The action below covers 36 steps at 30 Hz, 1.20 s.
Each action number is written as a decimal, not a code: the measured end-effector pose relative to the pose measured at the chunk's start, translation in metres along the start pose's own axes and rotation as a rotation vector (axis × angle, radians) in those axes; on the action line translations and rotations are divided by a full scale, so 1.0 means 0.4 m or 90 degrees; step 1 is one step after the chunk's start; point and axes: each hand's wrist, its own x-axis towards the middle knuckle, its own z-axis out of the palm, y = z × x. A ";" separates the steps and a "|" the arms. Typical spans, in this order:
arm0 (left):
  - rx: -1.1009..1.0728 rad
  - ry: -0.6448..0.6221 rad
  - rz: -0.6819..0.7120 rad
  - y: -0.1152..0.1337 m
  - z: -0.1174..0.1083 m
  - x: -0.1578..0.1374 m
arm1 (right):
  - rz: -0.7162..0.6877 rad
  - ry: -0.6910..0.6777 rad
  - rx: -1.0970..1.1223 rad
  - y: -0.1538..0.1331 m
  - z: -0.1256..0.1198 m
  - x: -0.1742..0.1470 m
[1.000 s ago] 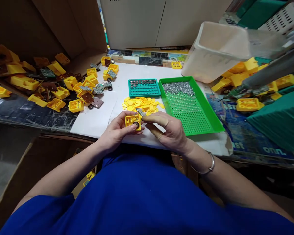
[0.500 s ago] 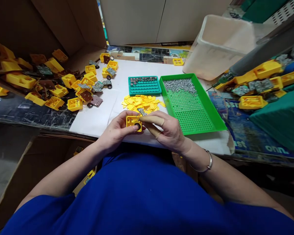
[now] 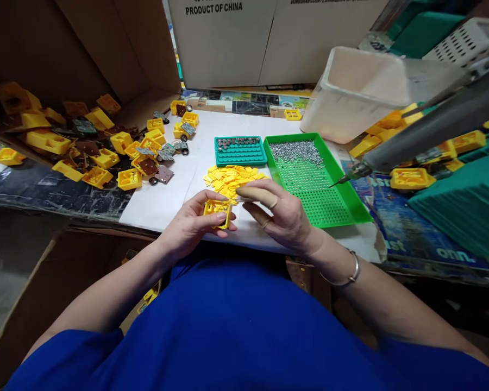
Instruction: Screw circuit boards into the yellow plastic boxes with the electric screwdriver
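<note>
My left hand (image 3: 193,222) is closed around a small open yellow plastic housing (image 3: 217,208), thumb over its front edge and fingers behind. Small parts sit inside the housing, too small to name. Just right of it is my right hand (image 3: 283,217), with tan finger covers on the thumb and forefinger. Those fingertips are bent together beside the housing; what lies between them is too blurred to make out. Behind both hands lies a pile of flat yellow plastic pieces (image 3: 228,178).
A teal tray (image 3: 240,158) holds small round metal parts. Beside it, a green perforated tray (image 3: 326,203) contains many screws. An electric screwdriver (image 3: 391,149) hangs over its right side. Yellow housings with circuit boards (image 3: 163,152) are heaped at left, near a cardboard box (image 3: 146,43). A translucent bin (image 3: 350,103) stands behind.
The housing has tilted in my left hand, and the black round part on it no longer shows. My right fingertips have moved slightly away to the right. The view has tipped up a little.
</note>
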 end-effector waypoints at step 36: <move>0.083 0.050 0.113 -0.049 0.017 0.041 | 0.096 -0.081 -0.026 -0.050 0.020 -0.028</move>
